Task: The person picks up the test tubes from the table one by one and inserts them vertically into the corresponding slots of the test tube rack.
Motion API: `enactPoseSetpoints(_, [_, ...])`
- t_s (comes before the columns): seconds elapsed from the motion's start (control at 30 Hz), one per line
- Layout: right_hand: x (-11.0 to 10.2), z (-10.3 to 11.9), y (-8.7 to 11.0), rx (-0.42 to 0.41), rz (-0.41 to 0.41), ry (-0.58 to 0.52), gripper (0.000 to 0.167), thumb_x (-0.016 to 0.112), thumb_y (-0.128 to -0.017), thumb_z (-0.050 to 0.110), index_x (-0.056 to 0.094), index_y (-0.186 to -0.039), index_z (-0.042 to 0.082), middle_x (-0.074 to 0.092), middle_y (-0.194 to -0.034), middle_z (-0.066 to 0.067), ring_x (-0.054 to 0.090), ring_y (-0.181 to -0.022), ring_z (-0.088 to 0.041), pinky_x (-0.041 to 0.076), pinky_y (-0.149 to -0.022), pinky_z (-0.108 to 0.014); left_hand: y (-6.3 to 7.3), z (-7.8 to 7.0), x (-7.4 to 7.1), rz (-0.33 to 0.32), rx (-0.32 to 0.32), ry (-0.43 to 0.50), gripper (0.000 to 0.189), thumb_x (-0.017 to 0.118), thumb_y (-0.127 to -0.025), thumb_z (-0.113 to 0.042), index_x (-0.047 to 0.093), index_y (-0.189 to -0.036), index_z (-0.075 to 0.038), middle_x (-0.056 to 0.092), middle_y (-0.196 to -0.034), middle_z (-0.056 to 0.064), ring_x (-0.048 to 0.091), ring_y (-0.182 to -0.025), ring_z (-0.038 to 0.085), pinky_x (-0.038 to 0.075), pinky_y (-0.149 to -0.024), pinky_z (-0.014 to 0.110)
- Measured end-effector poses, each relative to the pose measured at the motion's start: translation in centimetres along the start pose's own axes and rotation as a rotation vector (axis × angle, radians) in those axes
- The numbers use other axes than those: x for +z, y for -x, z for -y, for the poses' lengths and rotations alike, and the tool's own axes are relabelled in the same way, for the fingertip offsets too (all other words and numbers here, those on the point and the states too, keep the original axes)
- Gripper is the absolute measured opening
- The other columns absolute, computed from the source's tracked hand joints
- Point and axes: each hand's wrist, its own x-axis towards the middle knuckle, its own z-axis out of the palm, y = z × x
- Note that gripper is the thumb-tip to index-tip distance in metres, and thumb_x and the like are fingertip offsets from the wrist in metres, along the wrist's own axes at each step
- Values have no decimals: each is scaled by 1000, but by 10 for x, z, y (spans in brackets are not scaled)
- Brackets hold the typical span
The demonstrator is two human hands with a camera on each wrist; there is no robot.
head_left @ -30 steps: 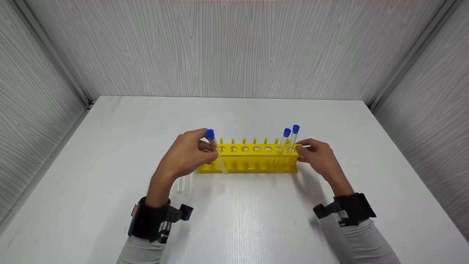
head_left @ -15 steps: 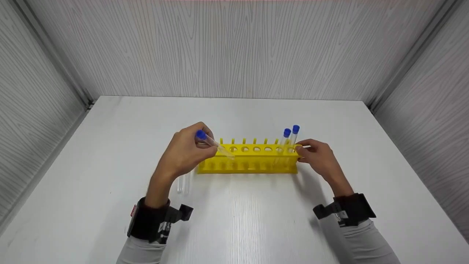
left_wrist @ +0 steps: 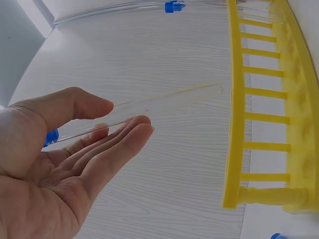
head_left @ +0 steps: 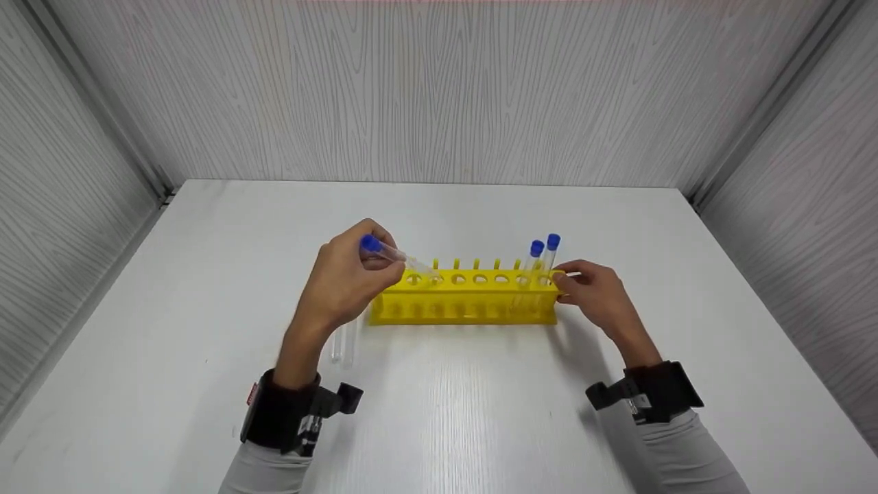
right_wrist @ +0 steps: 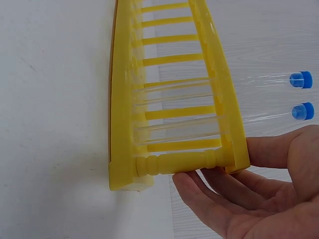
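My left hand [head_left: 350, 278] pinches a clear test tube [head_left: 391, 252] with a blue cap between thumb and fingers. The tube slants, its cap by the palm and its rounded end pointing right above the left part of a yellow test tube rack [head_left: 466, 302]. In the left wrist view the end of this test tube [left_wrist: 169, 99] is a little apart from the rack's top plate. My right hand [head_left: 593, 288] grips the rack's right end, fingertips against the end post [right_wrist: 179, 162]. Two blue-capped test tubes, one [head_left: 536, 248] beside the other [head_left: 553, 241], stand in the right-end holes.
Clear tubes [head_left: 336, 346] lie on the white table [head_left: 466, 412] below my left hand, partly hidden by it. A blue cap [left_wrist: 278, 236] shows at the bottom edge of the left wrist view. Grey wood-grain panels [head_left: 439, 89] enclose the table at the back and sides.
The tube in my left hand has swung from nearly upright before the rack to a flat slant, its lower end rising above the rack's top. My right hand and the rack have stayed put.
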Motion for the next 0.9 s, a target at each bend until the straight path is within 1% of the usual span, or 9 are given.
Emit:
enactPoseSetpoints(0.17, [0,0,0,-4,3,0,41,55,-105,25,58,-138,1,61,-134,-23,67,-115,-33,56,-98,-42,-1,1,4,-38,24,32,22,70,-91,-10,61,-110,-3,71,-108,13,74,-107,25,59,-90,33])
enactPoseSetpoints(0.37, [0,0,1,-4,5,5,41,54,-105,24,57,-138,1,60,-136,-23,67,-117,-34,55,-99,-42,-4,3,12,-109,97,38,15,69,-92,-9,63,-105,-3,71,-105,12,75,-103,22,60,-88,32])
enactPoseSetpoints(0.47, [0,0,1,0,6,9,41,54,-105,25,57,-138,1,60,-136,-23,67,-116,-34,55,-99,-43,-5,5,16,-139,105,39,14,69,-92,-10,65,-104,-4,73,-108,12,75,-102,22,60,-88,33])
enactPoseSetpoints(0.67, [0,0,0,3,8,11,42,54,-105,26,57,-138,1,60,-136,-23,67,-116,-34,55,-99,-44,-7,7,24,-180,104,54,16,70,-93,-12,68,-107,-4,74,-111,11,75,-103,21,59,-89,32])
enactPoseSetpoints(0.9, [0,0,1,1,10,12,43,54,-105,27,57,-138,1,60,-136,-23,67,-115,-33,55,-99,-43,-10,10,30,-208,140,73,21,70,-94,-11,71,-113,-3,75,-114,11,75,-104,20,59,-88,30])
